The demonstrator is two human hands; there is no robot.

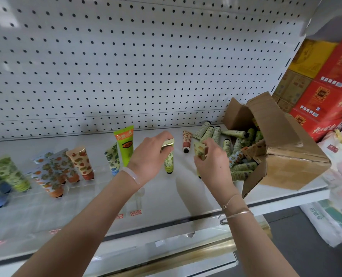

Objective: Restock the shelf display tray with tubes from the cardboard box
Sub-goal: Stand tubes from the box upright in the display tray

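Left hand (152, 156) pinches a green tube (169, 162) upright, cap down; right hand (212, 159), knuckles up, grips a yellow tube (199, 149) likewise.

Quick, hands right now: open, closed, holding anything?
Left hand: grips a green tube by its gold end.
Right hand: grips a yellow patterned tube.

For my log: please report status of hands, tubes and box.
Left hand grips green tube. Right hand grips yellow tube. Cardboard box open, tubes inside. No obstruction seen.
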